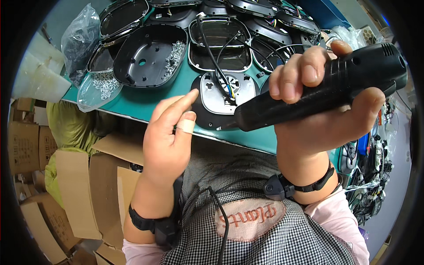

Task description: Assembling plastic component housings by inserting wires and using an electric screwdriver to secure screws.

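**Gripping a black power screwdriver above the near edge of the teal surface**

Gripping the black power screwdriver (318, 88), the right hand (327, 115) is wrapped around its barrel, fingers over the top and thumb beneath. The tool lies nearly level, its tip pointing left and hanging just over the black-and-grey housing (223, 99) that sits at the near edge of the teal surface (145, 104). The left hand (170, 137) holds nothing: it is loosely open, forefinger stretched toward that housing, a bandage around one finger, stopping just short of the housing's left rim.

Left of the housing a bare strip of teal runs along the surface's edge. Beyond that strip stands a deep black shell (148, 55) with screws heaped inside, and at the surface's left corner a clear tray of screws (99, 88) overhangs the edge slightly. Behind the housing, chrome-rimmed black frames (221, 44) crowd together with loose wires, leaving little free room. Below the edge, left of the housing, cardboard boxes (75, 194) stand stacked on the floor. Both wrists wear black straps.
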`<state>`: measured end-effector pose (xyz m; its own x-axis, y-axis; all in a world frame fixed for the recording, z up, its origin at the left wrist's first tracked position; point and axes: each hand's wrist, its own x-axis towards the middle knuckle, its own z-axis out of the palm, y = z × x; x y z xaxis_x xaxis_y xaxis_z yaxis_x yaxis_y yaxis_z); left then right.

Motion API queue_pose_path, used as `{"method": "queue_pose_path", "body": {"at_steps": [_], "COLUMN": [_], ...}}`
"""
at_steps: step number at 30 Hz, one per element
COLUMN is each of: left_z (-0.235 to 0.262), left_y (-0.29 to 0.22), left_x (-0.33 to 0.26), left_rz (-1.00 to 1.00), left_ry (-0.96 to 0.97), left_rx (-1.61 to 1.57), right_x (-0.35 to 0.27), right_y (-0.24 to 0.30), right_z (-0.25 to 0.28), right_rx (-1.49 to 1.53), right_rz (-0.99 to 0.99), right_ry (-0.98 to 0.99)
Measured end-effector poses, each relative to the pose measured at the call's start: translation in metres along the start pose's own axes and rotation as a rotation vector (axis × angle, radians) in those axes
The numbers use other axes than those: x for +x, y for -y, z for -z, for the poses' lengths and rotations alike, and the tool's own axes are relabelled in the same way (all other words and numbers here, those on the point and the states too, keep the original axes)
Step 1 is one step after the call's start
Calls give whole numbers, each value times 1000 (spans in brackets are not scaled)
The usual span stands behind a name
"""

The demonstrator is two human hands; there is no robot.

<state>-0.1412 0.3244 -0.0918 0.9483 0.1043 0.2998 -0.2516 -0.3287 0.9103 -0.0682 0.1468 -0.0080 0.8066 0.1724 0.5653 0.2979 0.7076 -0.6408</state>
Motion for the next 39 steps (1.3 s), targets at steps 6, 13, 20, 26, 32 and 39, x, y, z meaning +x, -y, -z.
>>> {"method": "queue_pose_path", "body": {"at_steps": [6,13,20,26,32,39], "left_z": [3,1,0,0,-2,-4], "left_y": [8,19,24,26,28,24], "left_x": [4,4,5,2,2,0], "left_rz": [-187,-202,-189,-184,-218,-181], "left_ry": [146,133,123,101,83,82], "left_rx": [578,570,515,522,540,527], "right_x": [-7,-21,-19,-17,-16,-15], "right_y": [-20,-39,-43,-43,-39,-39], "right_z": [-11,-7,-4,0,3,5], "right_rx": [79,-416,-311,-309,-308,-316], "right_rz": [-36,-51,-85,-122,-141,-149], "right_ry": [89,9,221,301,372,432]}}
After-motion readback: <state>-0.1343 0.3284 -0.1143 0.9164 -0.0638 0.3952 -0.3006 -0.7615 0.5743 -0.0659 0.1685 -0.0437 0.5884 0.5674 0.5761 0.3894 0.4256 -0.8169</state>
